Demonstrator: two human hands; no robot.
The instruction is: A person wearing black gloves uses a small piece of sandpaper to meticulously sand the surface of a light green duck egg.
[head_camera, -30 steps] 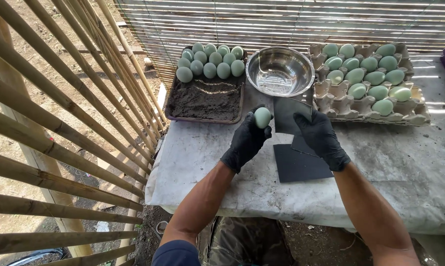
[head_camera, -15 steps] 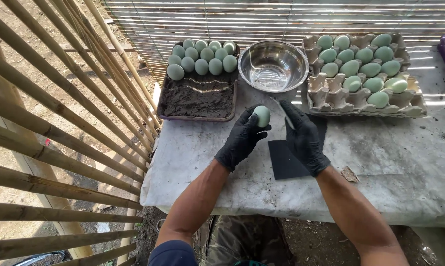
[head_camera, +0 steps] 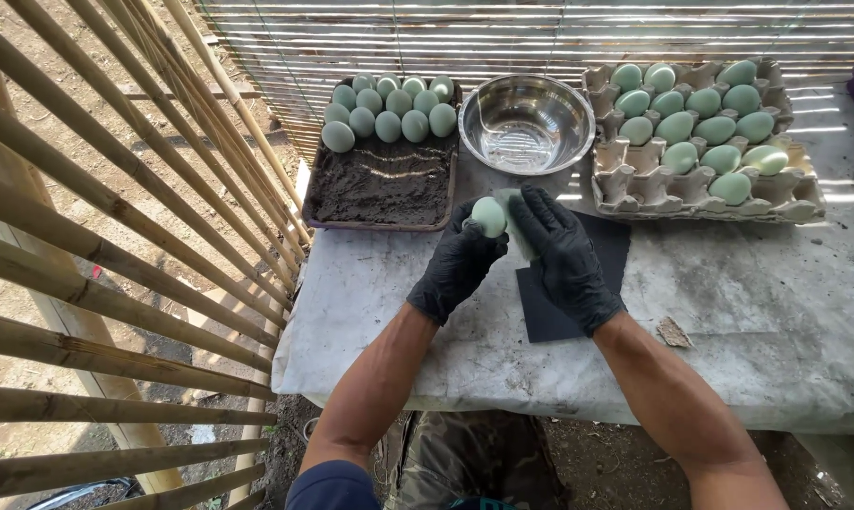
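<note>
While both gloved hands meet above the middle of the tabletop (head_camera: 729, 321), the head view shows a pale green egg (head_camera: 488, 216) held between them. The left hand (head_camera: 460, 264) comes up from 7 o'clock and cups the egg from below and behind, its grip clenched around the lower half, so the egg sits at the hand's 12 o'clock. The egg's long axis runs roughly upright, tipped a little toward 11 o'clock. The right hand (head_camera: 564, 255) reaches in from 5 o'clock and lies against the egg's right flank, fingers (head_camera: 531, 212) curved over a greyish-green pad or cloth pressed to the shell; that grip is closed on the pad, touching the egg rather than carrying it. The left hand is the one bearing the egg.

Under the hands lies a dark sheet (head_camera: 559, 307). At 12 o'clock stands a steel bowl (head_camera: 526, 123); at 10 o'clock a tray of dark paste (head_camera: 384, 184) with eggs along its far edge; at 2 o'clock a cardboard egg carton (head_camera: 635, 184) partly filled.
</note>
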